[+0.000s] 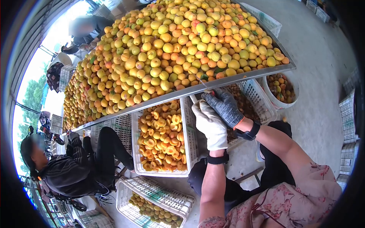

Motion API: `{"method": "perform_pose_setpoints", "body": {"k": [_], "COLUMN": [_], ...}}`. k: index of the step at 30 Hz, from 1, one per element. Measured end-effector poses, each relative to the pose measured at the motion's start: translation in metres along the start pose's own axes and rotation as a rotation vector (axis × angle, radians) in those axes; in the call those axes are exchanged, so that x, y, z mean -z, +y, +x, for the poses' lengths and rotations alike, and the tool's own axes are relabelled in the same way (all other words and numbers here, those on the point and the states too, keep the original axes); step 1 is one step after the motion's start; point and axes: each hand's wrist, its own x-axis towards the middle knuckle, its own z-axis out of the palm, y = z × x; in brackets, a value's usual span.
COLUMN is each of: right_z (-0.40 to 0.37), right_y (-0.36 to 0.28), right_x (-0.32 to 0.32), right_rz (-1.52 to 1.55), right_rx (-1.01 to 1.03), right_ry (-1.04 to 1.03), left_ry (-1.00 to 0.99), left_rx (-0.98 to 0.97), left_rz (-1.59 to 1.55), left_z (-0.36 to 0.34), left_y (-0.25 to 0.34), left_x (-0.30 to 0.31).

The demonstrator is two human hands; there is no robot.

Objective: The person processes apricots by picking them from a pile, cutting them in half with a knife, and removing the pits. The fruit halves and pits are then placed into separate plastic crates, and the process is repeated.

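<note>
My left hand (210,125), in a white glove, is closed just below the metal rim of a sorting table heaped with apricots (163,57). Whatever lies inside its fingers is hidden. Beside and partly over it, my right hand (225,108) in a grey knit glove is closed around a small knife (205,85), whose thin blade points up toward the table rim. The two hands touch. To their left stands a white crate (188,133) of halved apricots (161,138). Beneath them, another crate (262,100) holds small brown pieces, probably pits.
A white bucket (295,91) with darker fruit stands at right. A crate (125,197) of greenish fruit sits on the floor below. One person (72,167) sits at left by the table; another (89,32) is at its far side. Stacked crates (346,129) line the right edge.
</note>
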Motion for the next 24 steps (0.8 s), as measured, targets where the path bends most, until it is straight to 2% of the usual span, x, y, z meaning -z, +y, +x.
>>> {"method": "perform_pose_setpoints", "body": {"k": [2,3,4,6,9,11,12,14,16,18,19,20,22,23,24], "right_z": [-0.002,-0.002,-0.001,-0.004,-0.004,-0.004,0.002,0.01,0.005,0.006,0.003,0.003,0.005,0.005,0.005], "right_y": [0.001,0.006,0.01,0.002,0.01,0.006,0.004,0.009,0.012,0.007,0.004,0.001,-0.002,-0.003,-0.003], "right_x": [0.001,-0.001,-0.002,0.002,0.001,0.0,0.007,0.01,0.018,0.022,0.025,0.024,0.021,0.02,0.019], "right_rz": [-0.069,-0.104,-0.14,-0.244,-0.369,0.427,0.779,0.802,0.792,0.164,0.604,0.604,0.763,0.759,0.923], "right_rx": [0.057,0.213,0.371,0.477,0.575,0.166,-0.019,0.066,0.082,0.505,0.02,0.018,-0.208,-0.204,-0.214], "right_ry": [0.013,0.075,0.133,0.108,0.105,0.016,-0.122,-0.014,-0.029,0.083,-0.079,-0.078,-0.087,-0.087,-0.14], "left_ry": [0.046,0.03,0.005,-0.185,-0.228,-0.161,-0.657,-0.605,-0.639,-0.627,-0.646,-0.647,-0.608,-0.57,-0.572], "left_rx": [0.029,0.021,0.092,0.331,0.476,0.496,0.482,0.437,0.416,0.431,0.412,0.414,0.42,0.428,0.425], "left_rz": [-0.454,-0.527,-0.544,-1.029,-1.061,-0.938,-1.149,-1.148,-1.207,-1.202,-1.223,-1.223,-1.133,-1.093,-1.098], "left_z": [0.005,0.004,0.003,0.012,0.014,0.014,0.021,0.017,0.015,0.015,0.015,0.015,0.017,0.016,0.016], "left_y": [-0.015,-0.018,-0.021,-0.038,-0.031,-0.031,-0.025,-0.008,-0.007,-0.011,-0.015,-0.017,-0.018,-0.018,-0.019], "left_x": [-0.008,-0.008,-0.007,-0.007,-0.003,0.003,0.02,0.021,0.024,0.026,0.027,0.029,0.03,0.031,0.031]}}
